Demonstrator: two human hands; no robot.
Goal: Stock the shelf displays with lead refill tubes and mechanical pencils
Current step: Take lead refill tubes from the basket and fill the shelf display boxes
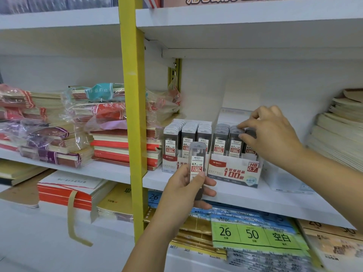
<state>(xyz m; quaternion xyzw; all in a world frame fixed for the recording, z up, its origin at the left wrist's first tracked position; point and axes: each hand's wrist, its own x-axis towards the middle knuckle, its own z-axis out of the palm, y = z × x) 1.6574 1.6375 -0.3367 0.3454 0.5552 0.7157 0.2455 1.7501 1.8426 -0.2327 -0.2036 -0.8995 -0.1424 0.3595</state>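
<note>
white shelf (255, 199) bears a red-and-white cardboard 0.7 display box (233, 171). before it, my left hand (186, 189) grips a clear plastic lead refill tube (197, 160), likely light and slick, low down; my right hand (275, 138) pinches the cap of a racked tube (236, 143) inside.

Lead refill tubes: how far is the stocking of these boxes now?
Done: the 0.5 box looks full, three rows. In hand: the left hand holds one 0.7 tube, the right hand pinches a shelved tube in the 0.7 box. Left: placing the held one; no mechanical pencils are in view.
</note>
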